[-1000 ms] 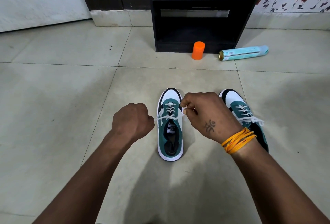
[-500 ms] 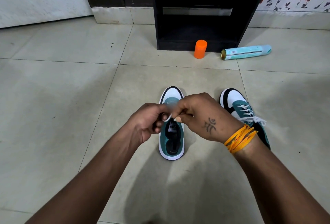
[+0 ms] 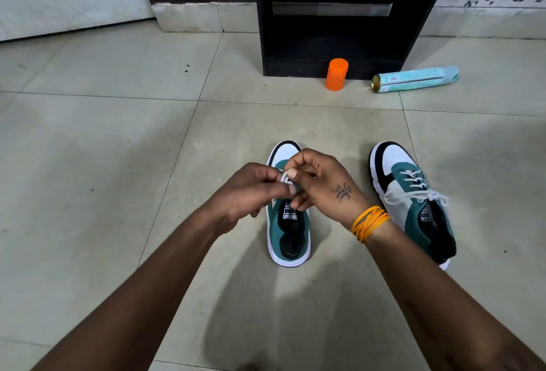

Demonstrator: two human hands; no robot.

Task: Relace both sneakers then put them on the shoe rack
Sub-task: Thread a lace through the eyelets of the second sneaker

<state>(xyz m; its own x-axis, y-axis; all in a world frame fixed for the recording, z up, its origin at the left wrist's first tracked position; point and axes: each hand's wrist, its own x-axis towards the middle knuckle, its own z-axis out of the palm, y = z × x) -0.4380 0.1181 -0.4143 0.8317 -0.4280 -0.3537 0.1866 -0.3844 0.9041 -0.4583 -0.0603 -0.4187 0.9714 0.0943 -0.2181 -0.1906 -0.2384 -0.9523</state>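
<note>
Two green, white and black sneakers stand on the tiled floor, toes pointing away from me. Over the laces of the left sneaker [image 3: 289, 231] my left hand [image 3: 251, 193] and my right hand [image 3: 322, 184] meet, each pinching the white lace [image 3: 286, 178] between thumb and fingers. Both hands hide most of that shoe's lacing. The right sneaker [image 3: 413, 202] stands apart to the right, laced, with its lace ends lying loose across the top. The black shoe rack [image 3: 339, 16] stands against the far wall.
An orange cylindrical container [image 3: 336, 74] stands on the floor in front of the rack. A pale blue spray can [image 3: 413, 79] lies on its side to its right. A white door is at the far left and floral wallpaper at the far right.
A second ago my hands were apart, pulling the lace ends sideways. They have come together over the left sneaker's laces and now pinch the lace close together.
</note>
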